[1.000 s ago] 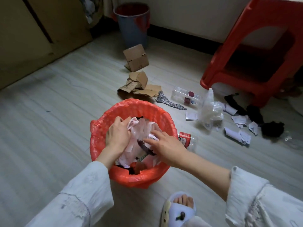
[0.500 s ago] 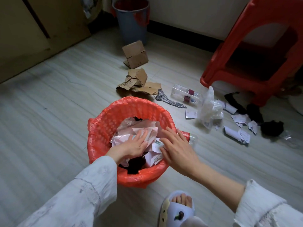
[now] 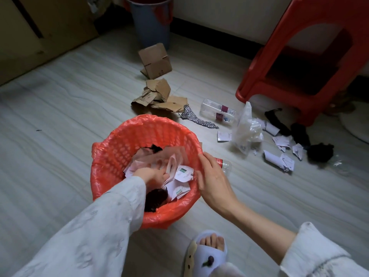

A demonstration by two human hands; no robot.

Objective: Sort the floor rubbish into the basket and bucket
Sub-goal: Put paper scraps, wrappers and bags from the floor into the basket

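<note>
An orange lined basket (image 3: 111, 160) stands on the floor in front of me, holding pink and white paper scraps (image 3: 179, 172) and a dark clump. My left hand (image 3: 151, 173) reaches deep inside it and presses on the papers; its fingers are partly hidden among them. My right hand (image 3: 213, 178) rests with spread fingers on the basket's right rim, holding nothing. A blue-grey bucket (image 3: 150, 23) with a red liner stands far back by the wall. A plastic bottle (image 3: 224, 164) lies just right of the basket, behind my right hand.
Torn cardboard (image 3: 159, 94) and a folded box (image 3: 155, 60) lie beyond the basket. A clear plastic box (image 3: 217, 111), patterned cloth (image 3: 197, 118), clear bag (image 3: 246, 128), paper scraps (image 3: 279, 158) and black cloth (image 3: 319, 152) litter the right. A red stool (image 3: 299, 62) stands behind; my slippered foot (image 3: 207, 254) is near.
My left hand has pushed deeper into the basket, pressing the papers down. My right hand has withdrawn from the contents to the right rim.
</note>
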